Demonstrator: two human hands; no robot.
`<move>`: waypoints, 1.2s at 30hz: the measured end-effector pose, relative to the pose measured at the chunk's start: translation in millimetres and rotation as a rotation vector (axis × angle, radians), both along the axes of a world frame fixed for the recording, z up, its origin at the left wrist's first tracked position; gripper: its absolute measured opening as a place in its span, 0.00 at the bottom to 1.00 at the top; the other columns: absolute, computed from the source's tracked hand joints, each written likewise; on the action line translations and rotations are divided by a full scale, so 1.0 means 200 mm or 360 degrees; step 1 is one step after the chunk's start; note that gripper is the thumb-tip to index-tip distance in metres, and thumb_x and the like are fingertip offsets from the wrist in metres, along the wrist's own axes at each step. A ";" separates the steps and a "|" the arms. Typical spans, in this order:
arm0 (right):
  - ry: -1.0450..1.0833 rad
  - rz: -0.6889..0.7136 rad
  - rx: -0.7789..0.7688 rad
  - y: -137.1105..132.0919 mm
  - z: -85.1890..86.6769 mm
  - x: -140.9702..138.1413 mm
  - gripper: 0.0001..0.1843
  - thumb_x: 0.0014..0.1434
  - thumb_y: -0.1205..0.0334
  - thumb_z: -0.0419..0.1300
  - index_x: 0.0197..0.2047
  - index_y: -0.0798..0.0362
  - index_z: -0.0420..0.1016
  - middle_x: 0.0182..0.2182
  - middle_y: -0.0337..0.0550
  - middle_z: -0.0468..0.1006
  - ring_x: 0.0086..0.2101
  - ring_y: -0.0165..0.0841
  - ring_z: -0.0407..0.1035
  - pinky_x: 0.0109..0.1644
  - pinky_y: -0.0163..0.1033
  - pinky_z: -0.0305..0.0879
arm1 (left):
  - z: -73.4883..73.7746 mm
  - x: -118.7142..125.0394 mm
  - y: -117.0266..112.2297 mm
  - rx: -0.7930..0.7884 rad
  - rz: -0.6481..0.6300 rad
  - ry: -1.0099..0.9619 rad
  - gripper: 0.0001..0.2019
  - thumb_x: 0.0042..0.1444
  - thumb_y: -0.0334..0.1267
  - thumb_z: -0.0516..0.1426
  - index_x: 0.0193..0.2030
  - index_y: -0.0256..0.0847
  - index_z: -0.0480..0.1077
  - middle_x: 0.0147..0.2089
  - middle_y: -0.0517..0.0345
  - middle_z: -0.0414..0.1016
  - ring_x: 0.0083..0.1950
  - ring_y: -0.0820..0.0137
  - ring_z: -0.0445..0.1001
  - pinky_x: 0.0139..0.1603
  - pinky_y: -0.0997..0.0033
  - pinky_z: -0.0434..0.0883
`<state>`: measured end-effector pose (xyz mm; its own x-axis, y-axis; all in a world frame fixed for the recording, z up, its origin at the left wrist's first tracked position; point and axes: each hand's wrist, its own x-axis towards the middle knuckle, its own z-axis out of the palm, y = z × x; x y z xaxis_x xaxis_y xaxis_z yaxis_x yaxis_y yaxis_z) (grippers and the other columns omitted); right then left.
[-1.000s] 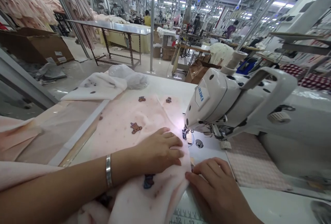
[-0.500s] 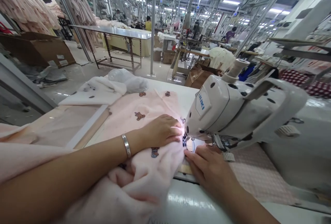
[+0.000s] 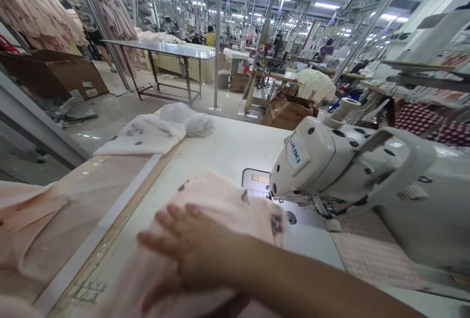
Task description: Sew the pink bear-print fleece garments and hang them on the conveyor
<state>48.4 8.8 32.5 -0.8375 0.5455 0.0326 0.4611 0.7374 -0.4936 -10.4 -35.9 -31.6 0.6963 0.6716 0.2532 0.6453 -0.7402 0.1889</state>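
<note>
Across the front of the sewing table reaches my right hand [image 3: 198,249], fingers spread and pointing left. It lies open on the pale pink fleece fabric [image 3: 216,195], which carries small dark bear-like prints and is blurred by motion. The fabric's right end lies near the needle area of the white JUKI sewing machine [image 3: 308,156]. Where my left hand is I cannot see; a dark patch below my right hand is too blurred to make out.
A white printed cloth [image 3: 141,134] and a clear plastic bag [image 3: 191,119] lie at the table's far left. Pink pieces [image 3: 22,225] rest on the left side. Beyond stand a metal table [image 3: 165,49], cardboard boxes [image 3: 288,111] and a person beside hanging garments [image 3: 36,9].
The fabric has come away from the needle toward the front left. My right hand has crossed from beside the needle to the left, onto the fabric. My left hand has left the view.
</note>
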 end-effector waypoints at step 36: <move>-0.0025 -0.0969 0.0256 -0.44 -0.10 0.76 0.08 0.62 0.61 0.51 0.44 0.50 0.67 0.32 0.41 0.66 0.34 0.33 0.62 0.37 0.41 0.58 | 0.26 -0.09 0.08 0.0135 -0.0805 0.0088 0.02 0.57 0.33 0.52 0.35 0.37 0.63 0.33 0.56 0.65 0.33 0.67 0.62 0.34 0.65 0.61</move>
